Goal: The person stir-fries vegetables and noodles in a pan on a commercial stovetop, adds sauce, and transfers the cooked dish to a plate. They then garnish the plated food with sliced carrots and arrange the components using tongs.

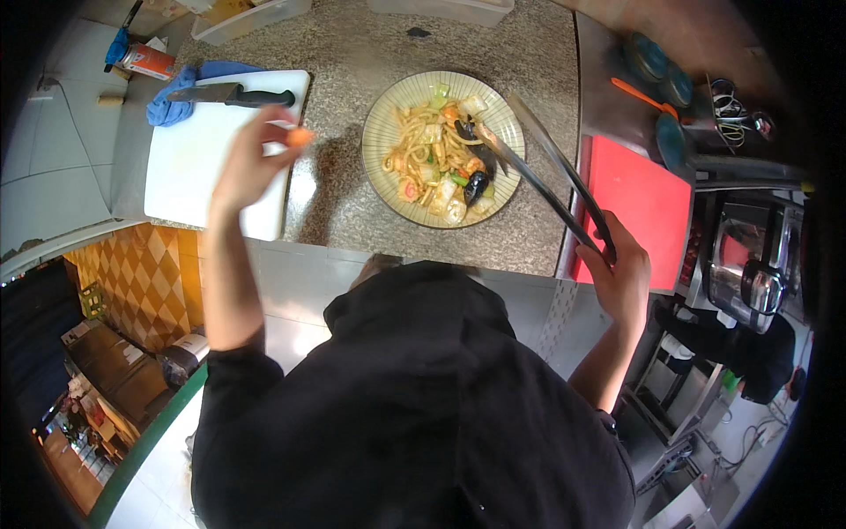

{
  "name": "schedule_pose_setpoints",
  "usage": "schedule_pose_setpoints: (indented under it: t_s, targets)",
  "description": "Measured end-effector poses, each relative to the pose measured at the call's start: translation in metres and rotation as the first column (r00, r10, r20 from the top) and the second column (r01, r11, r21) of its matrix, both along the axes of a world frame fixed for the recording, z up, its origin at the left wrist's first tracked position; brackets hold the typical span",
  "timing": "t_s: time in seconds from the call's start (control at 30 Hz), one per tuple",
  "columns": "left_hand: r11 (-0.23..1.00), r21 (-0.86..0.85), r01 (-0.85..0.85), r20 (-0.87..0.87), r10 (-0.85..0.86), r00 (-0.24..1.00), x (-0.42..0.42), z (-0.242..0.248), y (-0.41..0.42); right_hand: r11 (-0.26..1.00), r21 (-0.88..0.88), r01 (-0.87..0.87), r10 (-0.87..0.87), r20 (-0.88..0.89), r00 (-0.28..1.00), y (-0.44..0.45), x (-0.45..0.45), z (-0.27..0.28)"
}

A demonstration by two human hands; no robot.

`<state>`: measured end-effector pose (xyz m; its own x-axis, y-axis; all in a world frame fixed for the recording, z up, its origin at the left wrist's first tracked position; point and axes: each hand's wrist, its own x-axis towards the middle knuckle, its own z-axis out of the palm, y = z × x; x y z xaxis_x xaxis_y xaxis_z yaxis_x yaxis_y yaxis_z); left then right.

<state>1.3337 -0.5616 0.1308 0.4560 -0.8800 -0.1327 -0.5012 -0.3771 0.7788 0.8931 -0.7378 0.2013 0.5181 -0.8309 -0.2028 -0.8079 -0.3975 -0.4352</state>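
Note:
My left hand [248,162] is raised near the right edge of a white cutting board [218,165], pinching a small orange piece of food [299,137], blurred. In my right hand [618,264] are metal tongs [545,188] with their arms spread. One tongs tip lies over dark pieces on the right side of a ribbed, pale round plate [378,178]; the other is over the plate's upper right rim. Thick noodles [416,155] fill the plate, mixed with cabbage, shrimp, a mussel [476,187] and a pink-swirled slice [408,190].
A black-handled knife [258,98] lies across the board's top, beside a blue cloth [172,99]. Behind it is a gas torch [142,59]. A red cutting board [638,211] is at right, below an orange utensil [638,92]. Plastic containers [254,18] line the granite counter's [337,73] far side.

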Motion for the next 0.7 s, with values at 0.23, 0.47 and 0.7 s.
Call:
schedule_pose_setpoints:
  t_s: [0.23,0.47,0.7]
  targets:
    - [0.973,-0.229,0.005,0.418,0.093,0.904,-0.031,-0.033,-0.036,0.999,-0.043,0.019,-0.015,0.087,0.996,0.001,-0.007,0.0]
    - [0.945,0.237,-0.224,0.663,0.011,0.748,0.059,-0.071,0.074,0.998,0.035,0.054,-0.055,0.04,0.998,0.006,-0.016,0.002]
    - [0.96,0.147,-0.24,0.565,0.118,0.817,0.037,-0.05,0.052,0.998,0.019,0.053,-0.054,0.081,0.995,-0.001,-0.009,0.006]
